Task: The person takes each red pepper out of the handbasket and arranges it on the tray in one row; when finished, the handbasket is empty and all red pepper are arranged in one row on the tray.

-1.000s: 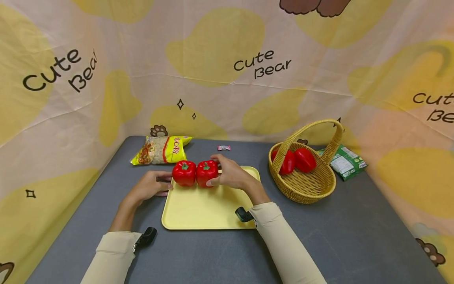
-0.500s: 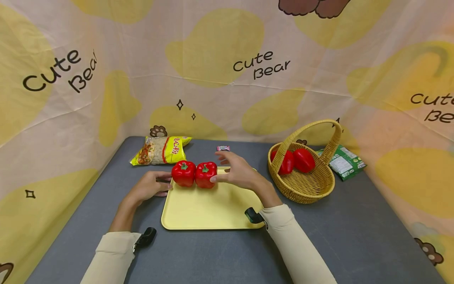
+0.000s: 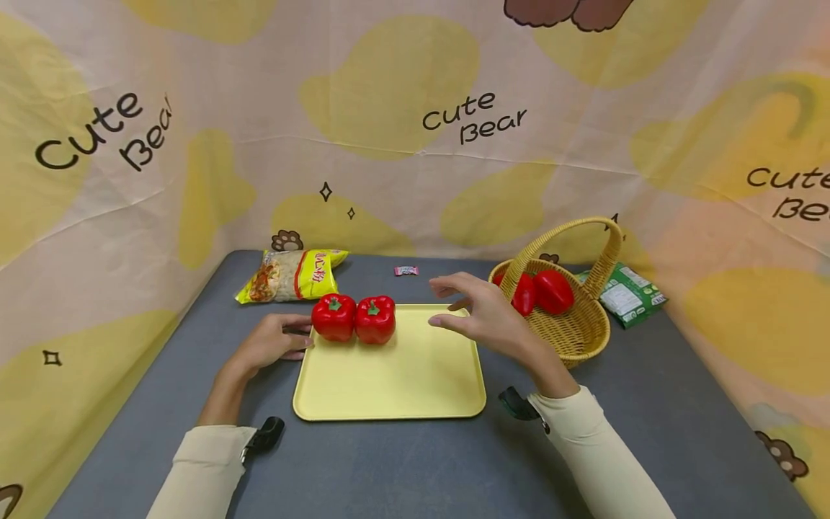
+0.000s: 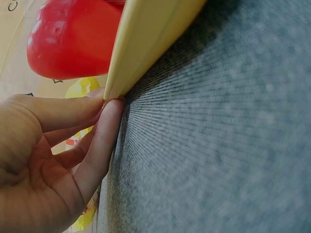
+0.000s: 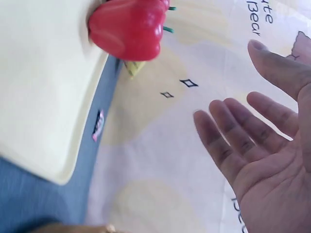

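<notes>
Two red bell peppers, one on the left (image 3: pixel 333 317) and one on the right (image 3: pixel 375 319), stand side by side at the far left corner of a yellow tray (image 3: pixel 402 382). At the tray's left edge, my left hand (image 3: pixel 269 342) pinches the rim between thumb and fingers, as the left wrist view shows with its fingertips (image 4: pixel 112 110). My right hand (image 3: pixel 486 313) hovers over the tray's right side, fingers spread and holding nothing. Beside it is a wicker basket (image 3: pixel 570 335) with red peppers (image 3: pixel 553 291) inside, partly hidden by the handle and hand.
A yellow food bag (image 3: pixel 292 275) lies behind the tray on the left. Behind the tray's middle is a small pink wrapped candy (image 3: pixel 406 271). A green packet (image 3: pixel 630 295) lies right of the basket. Printed cloth walls (image 3: pixel 376 94) border the grey table (image 3: pixel 389 468).
My right hand has let go of the right pepper and moved right, toward the basket. The left hand has stayed at the tray's edge, and both peppers have stayed on the tray.
</notes>
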### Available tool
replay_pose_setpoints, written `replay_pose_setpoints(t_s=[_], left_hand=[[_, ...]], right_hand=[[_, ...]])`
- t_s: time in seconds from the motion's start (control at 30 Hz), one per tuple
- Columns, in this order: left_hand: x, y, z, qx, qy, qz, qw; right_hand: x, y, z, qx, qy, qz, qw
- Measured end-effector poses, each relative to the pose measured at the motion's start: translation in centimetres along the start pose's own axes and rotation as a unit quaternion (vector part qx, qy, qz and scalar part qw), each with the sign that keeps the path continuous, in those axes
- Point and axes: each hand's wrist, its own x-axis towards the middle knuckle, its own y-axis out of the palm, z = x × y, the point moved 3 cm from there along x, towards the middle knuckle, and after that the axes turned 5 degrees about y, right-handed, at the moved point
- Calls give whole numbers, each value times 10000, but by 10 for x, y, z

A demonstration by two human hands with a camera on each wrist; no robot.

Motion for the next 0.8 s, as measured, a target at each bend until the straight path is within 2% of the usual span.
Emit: replay_pose_setpoints(t_s=[0.17,0.43,0.57,0.8], left_hand=[[-1,-1,1,-23,-12,20,10000],[0,-1,1,-52,-14,37,10000],[0,-1,1,-36,-10,28,10000],[0,0,2,-171,14,41,9998]], right_hand=[[-22,-22,-3,-69,-242,-386,9989],[-47,-62,-26,-583,-148,-1096,9922],[-52,-79,-43,-753,174,-1256,9891],[-52,-107,-71,-457,1006,-1287,9855]])
